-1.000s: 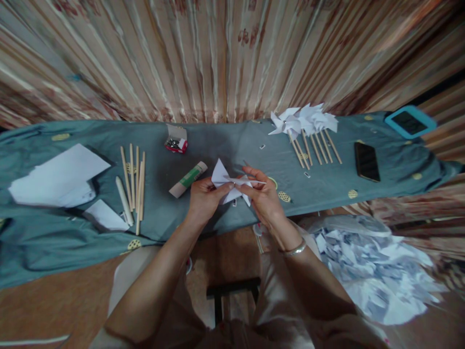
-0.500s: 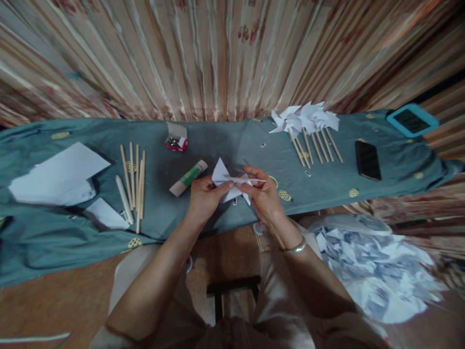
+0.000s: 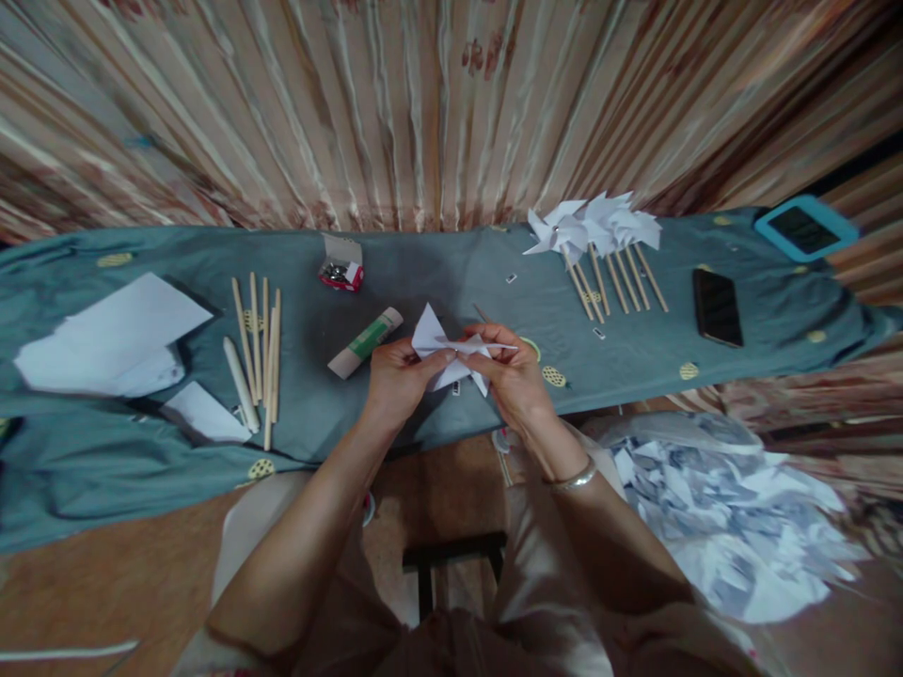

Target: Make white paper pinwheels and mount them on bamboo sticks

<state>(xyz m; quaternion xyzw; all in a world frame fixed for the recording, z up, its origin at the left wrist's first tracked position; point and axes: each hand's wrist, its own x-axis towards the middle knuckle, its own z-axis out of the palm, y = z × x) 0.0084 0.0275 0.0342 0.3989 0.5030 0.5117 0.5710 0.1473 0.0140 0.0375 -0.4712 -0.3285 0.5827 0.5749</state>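
Note:
A white paper pinwheel is held up over the table's front part, with a small pin head at its centre. My left hand pinches its left side, thumb near the centre. On the other side my right hand grips the paper with thumb and fingers, its thumb also close to the pin. The undersides of the fingers are hidden behind the paper. Just left of my left hand lies a tube with a green band. A thin pointed tool, partly hidden, shows beyond my right fingers.
Finished pinwheels on sticks lie at the back right, near a black phone and a blue-framed device. Leftward are wooden sticks, white paper sheets and an opened box of pins. A bag of paper scraps stands below right.
Both hands keep the pinwheel in almost the same place. The right fingers have shifted slightly behind the paper; the camera view has moved a little.

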